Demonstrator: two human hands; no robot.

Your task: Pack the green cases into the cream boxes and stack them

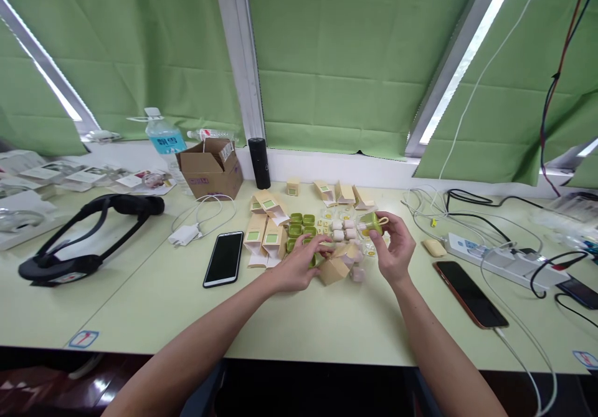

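Observation:
My right hand [393, 249] pinches a small green capped container [369, 224] with a pale yellow-green loop, held above the table. My left hand [299, 262] reaches over the small square green cups [295, 230], its thumb and fingers around one green cup [316, 259] that they partly hide. Just right of that hand lies an open cardboard box [334, 270], tilted on its side. Between my hands sit several pale pink-white blocks [343, 230], small yellow-green pieces [323, 225] and clear pieces with yellow centres [369, 247].
Opened small boxes stand left [264, 233] and behind [344, 193]. A phone [223, 259], white charger [185, 235], black headset [91, 242], brown carton [210, 171] and black flask [259, 162] are leftward. At right lie another phone [471, 293], a power strip [504, 258] and loose cables.

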